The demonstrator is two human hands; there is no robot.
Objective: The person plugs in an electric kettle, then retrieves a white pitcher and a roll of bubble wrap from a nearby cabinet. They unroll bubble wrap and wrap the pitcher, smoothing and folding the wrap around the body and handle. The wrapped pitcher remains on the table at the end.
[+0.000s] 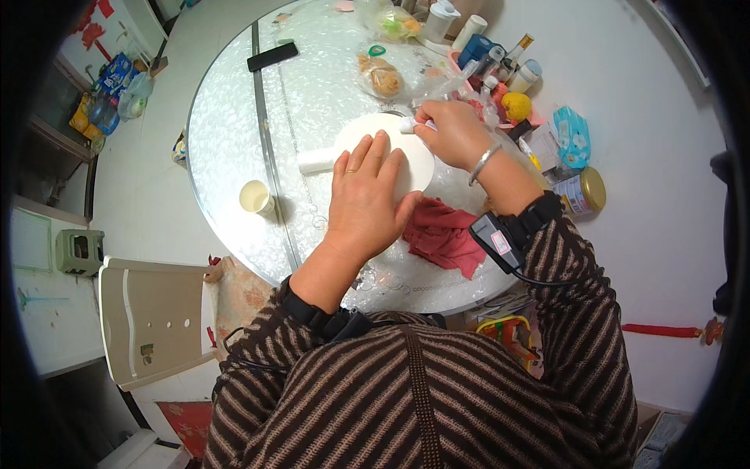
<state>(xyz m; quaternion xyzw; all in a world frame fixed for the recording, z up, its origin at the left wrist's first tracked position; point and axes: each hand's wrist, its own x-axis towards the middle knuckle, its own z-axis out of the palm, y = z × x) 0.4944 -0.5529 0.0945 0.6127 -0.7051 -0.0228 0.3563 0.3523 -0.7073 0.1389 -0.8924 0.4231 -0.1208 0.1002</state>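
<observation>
A round white disc (375, 126) lies on the table in front of me, with a white cylinder (316, 160) sticking out at its left edge. Whether the two are one piece I cannot tell. My left hand (369, 193) rests palm down on the disc, its fingers spread, a ring on one of them. At the disc's upper right edge, my right hand (454, 132) pinches a small white wad (408, 125), perhaps tissue or cloth. A crumpled dark red cloth (442, 234) lies just below the disc, near my left thumb.
On the round table (228, 117) are a paper cup (256, 197), a black phone (273, 57) and a bagged brown food item (384, 79). Bottles (518, 50), a yellow fruit (517, 106), a blue tissue pack (571, 138) and a gold-lidded can (589, 190) crowd the right side. A chair (161, 322) stands left.
</observation>
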